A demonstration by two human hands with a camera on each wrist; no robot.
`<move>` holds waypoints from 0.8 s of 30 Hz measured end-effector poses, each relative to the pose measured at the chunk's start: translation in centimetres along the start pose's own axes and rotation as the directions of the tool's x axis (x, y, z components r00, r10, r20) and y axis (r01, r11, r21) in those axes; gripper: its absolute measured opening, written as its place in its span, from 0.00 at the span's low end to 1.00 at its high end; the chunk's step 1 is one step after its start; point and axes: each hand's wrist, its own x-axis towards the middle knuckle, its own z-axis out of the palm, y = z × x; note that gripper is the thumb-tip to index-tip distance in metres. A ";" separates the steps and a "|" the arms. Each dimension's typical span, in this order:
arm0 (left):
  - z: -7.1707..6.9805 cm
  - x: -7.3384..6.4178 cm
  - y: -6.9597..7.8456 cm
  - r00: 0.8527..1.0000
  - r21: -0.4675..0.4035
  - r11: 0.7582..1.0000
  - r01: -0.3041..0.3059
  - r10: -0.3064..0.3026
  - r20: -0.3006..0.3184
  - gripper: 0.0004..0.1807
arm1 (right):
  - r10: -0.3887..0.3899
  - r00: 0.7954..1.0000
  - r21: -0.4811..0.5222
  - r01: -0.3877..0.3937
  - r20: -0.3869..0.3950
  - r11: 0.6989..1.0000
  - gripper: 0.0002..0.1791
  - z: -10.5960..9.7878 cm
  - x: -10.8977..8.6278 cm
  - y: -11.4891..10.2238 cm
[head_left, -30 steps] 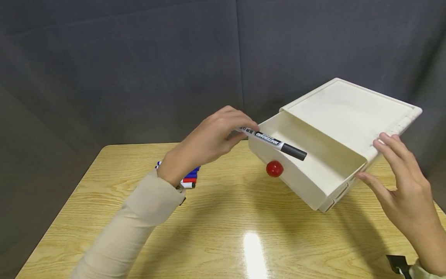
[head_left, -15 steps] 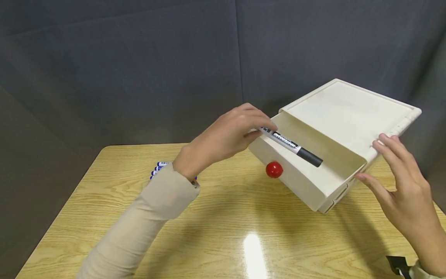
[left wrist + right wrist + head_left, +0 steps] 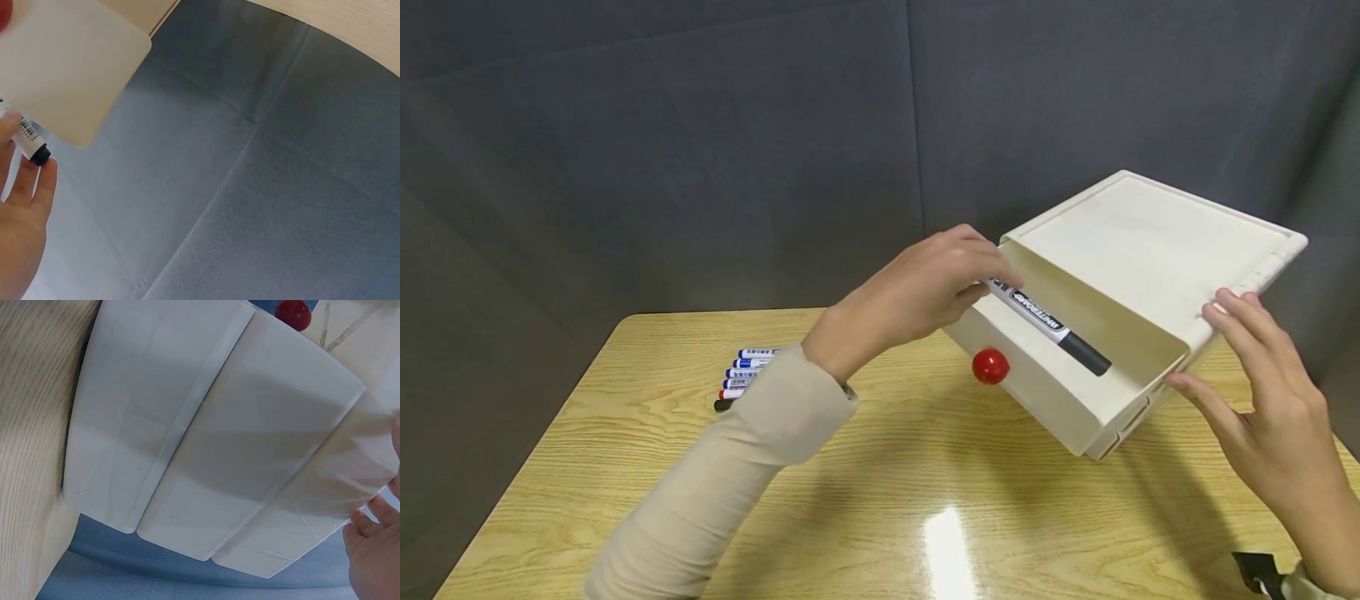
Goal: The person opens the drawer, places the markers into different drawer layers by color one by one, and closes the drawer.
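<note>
A whiteboard marker [image 3: 1030,310] with a black cap sits in the left hand [image 3: 921,283], thumb and fingers pinched on its rear part, the cap slanting down and away to the hand's right. The marker lies over the pulled-out drawer [image 3: 1052,404]; whether it touches the drawer inside cannot be told. The left forearm in its pale sleeve [image 3: 730,467] reaches up and to the right, back of the hand uppermost and fingers pointing down.

The right hand [image 3: 1273,400] has its fingers and thumb apart, fingertips on the near right edge of the white box [image 3: 1161,242] and thumb by the side below it. Its forearm comes from the lower right.

Below the left hand, the drawer front carries a red knob [image 3: 990,366]. Left of that hand and nearer the person, a row of markers [image 3: 751,367] lies on the wooden table [image 3: 865,508], partly behind the sleeve.

The left wrist view shows the held marker's barcode and dark rear end, which the head view hides. The right wrist view adds the box's side, seamed into panels, with fingers at its edge.
</note>
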 end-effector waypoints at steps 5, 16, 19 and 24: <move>0.2 0.6 0.3 0.998 -0.001 0.999 0.038 -0.038 0.045 0.18 | 0.001 1.000 0.000 -0.001 -0.003 1.000 0.46 0.0 0.0 0.0; 0.7 1.7 0.8 0.991 0.027 0.998 0.059 -0.062 0.122 0.18 | -0.011 1.000 0.000 0.011 -0.015 1.000 0.45 0.0 0.1 -0.2; 0.8 1.9 0.8 0.990 0.031 0.998 0.050 -0.053 0.132 0.17 | -0.010 1.000 0.000 0.010 -0.014 1.000 0.45 0.0 0.1 -0.2; 1.0 2.0 0.8 0.988 0.032 0.998 0.050 -0.054 0.144 0.16 | -0.009 1.000 -0.003 0.009 -0.009 1.000 0.45 0.0 0.0 -0.3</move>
